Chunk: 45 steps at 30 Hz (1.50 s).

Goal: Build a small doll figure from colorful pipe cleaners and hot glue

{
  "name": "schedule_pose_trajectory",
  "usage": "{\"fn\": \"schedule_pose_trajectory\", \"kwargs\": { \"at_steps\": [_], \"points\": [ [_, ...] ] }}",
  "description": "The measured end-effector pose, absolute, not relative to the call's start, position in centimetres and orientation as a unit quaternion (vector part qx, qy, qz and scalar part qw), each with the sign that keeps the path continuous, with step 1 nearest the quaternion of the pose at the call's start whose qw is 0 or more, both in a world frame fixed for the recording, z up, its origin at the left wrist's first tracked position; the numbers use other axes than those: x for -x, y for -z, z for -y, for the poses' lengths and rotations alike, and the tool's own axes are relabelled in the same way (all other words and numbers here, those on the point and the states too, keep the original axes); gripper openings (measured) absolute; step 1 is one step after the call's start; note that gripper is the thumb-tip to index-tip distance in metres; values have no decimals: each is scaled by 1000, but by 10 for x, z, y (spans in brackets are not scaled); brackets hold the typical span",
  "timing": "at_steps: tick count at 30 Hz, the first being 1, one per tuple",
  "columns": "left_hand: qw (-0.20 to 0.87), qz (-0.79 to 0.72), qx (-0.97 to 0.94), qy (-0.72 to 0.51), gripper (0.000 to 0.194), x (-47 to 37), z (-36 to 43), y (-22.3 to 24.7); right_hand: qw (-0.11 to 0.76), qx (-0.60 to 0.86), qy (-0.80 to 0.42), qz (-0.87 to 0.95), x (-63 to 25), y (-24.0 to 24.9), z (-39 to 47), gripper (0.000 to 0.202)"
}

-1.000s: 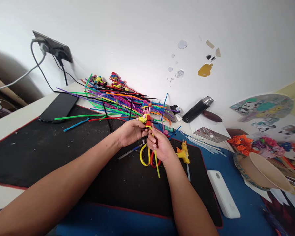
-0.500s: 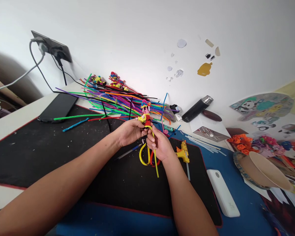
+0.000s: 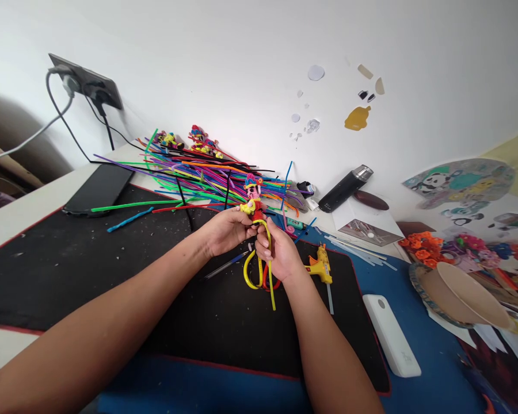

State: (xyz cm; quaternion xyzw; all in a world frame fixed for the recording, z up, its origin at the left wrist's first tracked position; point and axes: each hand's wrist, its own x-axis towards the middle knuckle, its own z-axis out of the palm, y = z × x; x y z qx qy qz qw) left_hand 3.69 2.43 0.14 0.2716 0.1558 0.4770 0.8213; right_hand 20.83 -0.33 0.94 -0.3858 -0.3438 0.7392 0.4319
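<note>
Between my two hands, above the black mat (image 3: 224, 328), is a small pipe-cleaner figure (image 3: 254, 201) with a blue and red hat, pink face, yellow arm and red body. My left hand (image 3: 231, 233) is closed on the figure's left side. My right hand (image 3: 278, 250) pinches a yellow pipe cleaner (image 3: 271, 276) at the figure's lower edge, and the loose end hangs down past the fingers. Scissors with one yellow and one red handle (image 3: 251, 275) lie beneath my hands, their blades hidden. A pen (image 3: 227, 267) rests beside them.
Behind my hands spreads a pile of coloured pipe cleaners (image 3: 198, 172), with finished figures (image 3: 202, 141) beyond. To the right are a yellow glue gun (image 3: 323, 265), clear glue sticks (image 3: 358, 248), a white power bank (image 3: 391, 336), a black flask (image 3: 345, 188) and a bowl (image 3: 466, 296). A phone (image 3: 99, 187) lies left.
The view has shifted slightly. Both hands keep their hold on the figure and yellow pipe cleaner, whose loose end has swung a little to the left.
</note>
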Motion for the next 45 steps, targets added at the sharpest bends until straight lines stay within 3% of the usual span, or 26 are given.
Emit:
{"fn": "schedule_pose_trajectory", "kwargs": {
  "at_steps": [12,30,45],
  "points": [
    [811,-196,-287,-471,16,-36,-25,-1,444,386,-728,352,-205,-9,4,50],
    [834,-157,-254,-464,24,-31,-17,-17,465,399,-708,352,-206,-10,4,47],
    [818,-226,-232,-475,23,-28,-24,-8,487,400,-682,372,-207,-9,4,47]
  ]
}}
